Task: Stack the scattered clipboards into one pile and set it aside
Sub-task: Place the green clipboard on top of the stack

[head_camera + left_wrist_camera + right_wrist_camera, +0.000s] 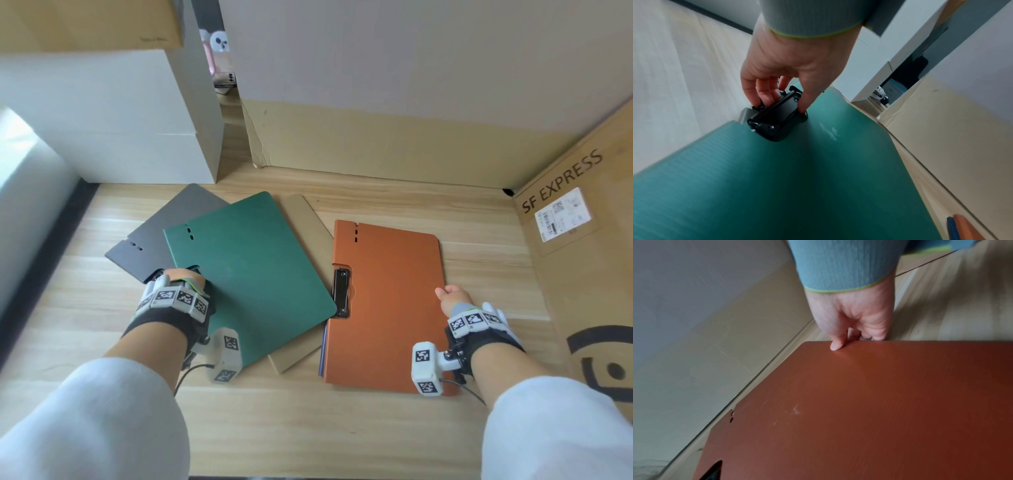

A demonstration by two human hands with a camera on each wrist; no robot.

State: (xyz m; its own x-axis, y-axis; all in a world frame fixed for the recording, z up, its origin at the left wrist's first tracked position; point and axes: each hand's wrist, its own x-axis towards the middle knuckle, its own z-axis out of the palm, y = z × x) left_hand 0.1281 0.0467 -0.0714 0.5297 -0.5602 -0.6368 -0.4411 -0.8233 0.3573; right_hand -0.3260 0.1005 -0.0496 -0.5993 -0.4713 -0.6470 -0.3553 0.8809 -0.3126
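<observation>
A green clipboard (251,270) lies at the left on the wooden table, over a grey clipboard (164,233) and a tan one (308,219). My left hand (183,277) pinches the black clip (777,120) at the edge of the green clipboard (797,186), thumb on one side, fingers on the other. An orange clipboard (387,301) lies to the right, with a blue one (322,356) showing under its near left edge. My right hand (452,298) grips the right edge of the orange clipboard (859,410), thumb (836,344) on top and fingers curled under.
White boxes (113,116) stand at the back left. A large cardboard box (376,102) closes the back. A brown SF EXPRESS carton (582,257) stands at the right, near the orange clipboard. Bare wooden table (308,428) lies in front.
</observation>
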